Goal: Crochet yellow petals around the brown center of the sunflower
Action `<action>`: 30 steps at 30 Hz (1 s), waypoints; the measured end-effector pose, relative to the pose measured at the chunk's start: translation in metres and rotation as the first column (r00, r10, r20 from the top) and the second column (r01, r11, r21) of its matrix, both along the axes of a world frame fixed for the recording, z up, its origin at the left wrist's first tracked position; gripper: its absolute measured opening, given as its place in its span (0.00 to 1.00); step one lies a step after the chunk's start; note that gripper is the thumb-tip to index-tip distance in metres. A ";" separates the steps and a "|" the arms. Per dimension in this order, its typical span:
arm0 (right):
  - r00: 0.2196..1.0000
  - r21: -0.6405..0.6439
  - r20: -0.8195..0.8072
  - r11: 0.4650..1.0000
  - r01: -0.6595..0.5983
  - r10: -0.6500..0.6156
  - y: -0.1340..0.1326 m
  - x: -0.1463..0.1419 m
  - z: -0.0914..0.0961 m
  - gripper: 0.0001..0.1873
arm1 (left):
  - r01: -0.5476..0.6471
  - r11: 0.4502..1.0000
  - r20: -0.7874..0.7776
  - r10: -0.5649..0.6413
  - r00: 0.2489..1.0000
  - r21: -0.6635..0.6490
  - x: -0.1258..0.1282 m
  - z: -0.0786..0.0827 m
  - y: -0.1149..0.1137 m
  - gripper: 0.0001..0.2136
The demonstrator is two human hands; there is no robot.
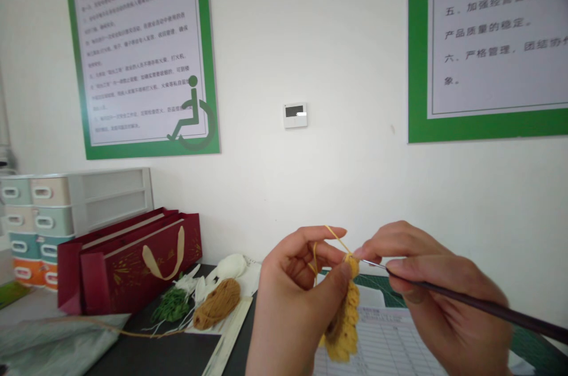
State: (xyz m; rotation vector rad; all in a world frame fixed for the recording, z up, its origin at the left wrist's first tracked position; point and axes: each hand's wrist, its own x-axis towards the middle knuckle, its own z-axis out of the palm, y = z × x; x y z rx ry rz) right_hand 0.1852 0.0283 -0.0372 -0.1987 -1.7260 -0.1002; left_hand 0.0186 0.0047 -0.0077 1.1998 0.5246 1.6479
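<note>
workroom wall point(337, 33), green-framed notices point(133, 51) behind: yellow crochet piece point(342, 329) held aloft, pinched betw. thumb & fingers of left hand point(288, 305); right hand point(444, 299) curled round crochet hook point(479, 304) w/ dark handle. yarn strand point(337, 240) could slip off hook if grip slackens. tan yarn skein point(217, 303) on desk point(155, 358) nearby.

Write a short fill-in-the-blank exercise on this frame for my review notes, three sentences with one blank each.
The left hand pinches a yellow crocheted piece while the right hand holds a ____ with a dark handle.
The poster on the wall at left shows a green ____ symbol.
Left of the red gift bag stands a stack of small plastic ____.

crochet hook; wheelchair; drawers
</note>
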 end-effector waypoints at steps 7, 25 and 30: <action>0.981 0.210 0.065 0.964 0.164 -0.181 -0.008 -0.006 0.014 0.25 | -0.023 0.999 -0.008 0.023 1.000 0.043 0.001 -0.002 0.000 0.12; 0.947 -0.059 -0.291 0.985 -0.161 0.137 -0.002 -0.025 -0.001 0.10 | 0.057 0.998 -0.016 -0.057 0.998 0.013 -0.006 -0.004 -0.002 0.11; 0.861 -0.169 -0.437 0.916 -0.363 0.260 0.000 -0.034 -0.004 0.05 | 0.075 0.997 0.026 -0.074 0.997 -0.029 -0.004 -0.001 -0.003 0.12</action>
